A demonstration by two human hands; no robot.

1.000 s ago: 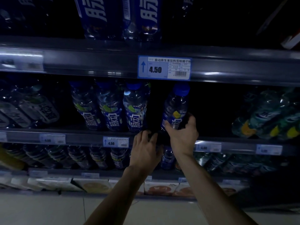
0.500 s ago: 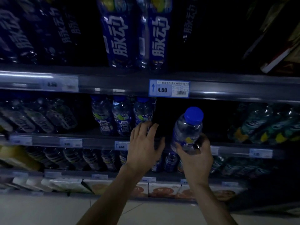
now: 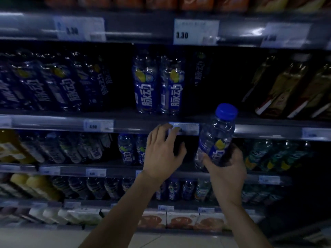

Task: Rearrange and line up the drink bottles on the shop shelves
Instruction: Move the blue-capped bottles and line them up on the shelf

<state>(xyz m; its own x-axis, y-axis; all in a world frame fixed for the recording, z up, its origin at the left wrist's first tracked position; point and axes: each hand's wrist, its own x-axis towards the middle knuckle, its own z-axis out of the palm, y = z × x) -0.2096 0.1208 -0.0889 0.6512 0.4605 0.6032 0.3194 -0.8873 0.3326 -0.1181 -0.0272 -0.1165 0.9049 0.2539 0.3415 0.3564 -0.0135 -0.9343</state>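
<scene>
My right hand grips the lower half of a clear drink bottle with a blue cap and blue label, held upright and slightly tilted in front of the shelf edge. My left hand is spread open with nothing in it, its fingertips at the price tag on that shelf edge. Two tall blue-labelled bottles stand side by side on the shelf above my hands. Smaller blue-labelled bottles stand on the shelf behind my left hand.
A dark gap lies on the upper shelf right of the two tall bottles. Dark bottles fill the left, brown-and-yellow bottles the right. Green-labelled bottles sit lower right. Cartons line the bottom shelf.
My right hand has pulled the bottle out of the middle shelf and raised it. My left hand has risen to the shelf edge. The view has tilted upward, showing a higher shelf.
</scene>
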